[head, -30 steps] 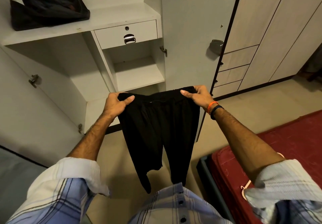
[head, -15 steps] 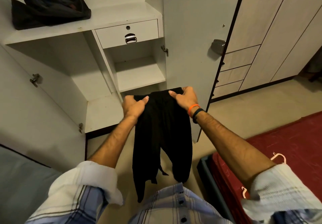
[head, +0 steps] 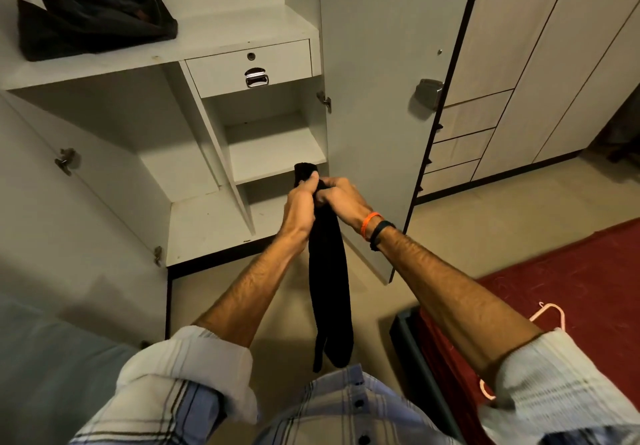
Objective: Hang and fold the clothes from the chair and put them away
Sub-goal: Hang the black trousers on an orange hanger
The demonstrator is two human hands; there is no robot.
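Note:
Black trousers [head: 329,288] hang folded lengthwise in front of me, legs together, waistband at the top. My left hand [head: 301,202] and my right hand [head: 341,198] meet at the waistband and both grip it, fingers curled round the cloth. The legs reach down to my shirt. Behind them stands the open white wardrobe [head: 242,28], and a dark folded garment [head: 93,14] lies on its upper shelf at the left.
The wardrobe has a small drawer [head: 249,66] and a bare shelf [head: 273,150] below it. Its open door [head: 377,98] stands right of my hands. A red bed [head: 571,288] with a pink hanger [head: 550,316] fills the lower right. Wooden cupboards [head: 554,63] line the right wall.
My hands have come together, folding the trousers in half lengthwise from spread waistband to one narrow strip. The trousers have shifted slightly to the right.

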